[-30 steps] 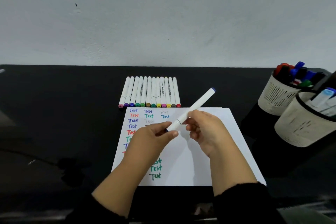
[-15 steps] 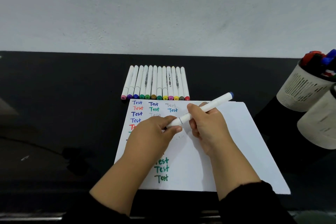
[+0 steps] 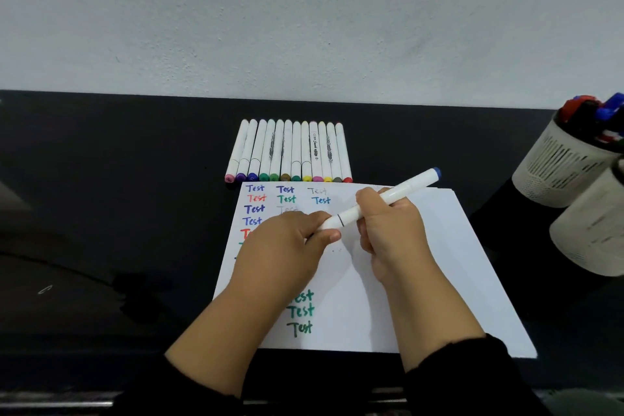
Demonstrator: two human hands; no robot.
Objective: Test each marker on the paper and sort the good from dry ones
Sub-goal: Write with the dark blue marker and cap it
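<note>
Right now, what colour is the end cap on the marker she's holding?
Blue, on the held marker's far end cap, clearest in the head view.

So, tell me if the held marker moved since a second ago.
Yes: the marker has tilted flatter, its blue end dropping toward the paper's far edge.

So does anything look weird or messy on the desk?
Mostly tidy. Two "Test" words on the paper look odd: one at the top and one lower down are faint grey, barely visible beside the bold coloured ones. The row of markers lies neat.
</note>
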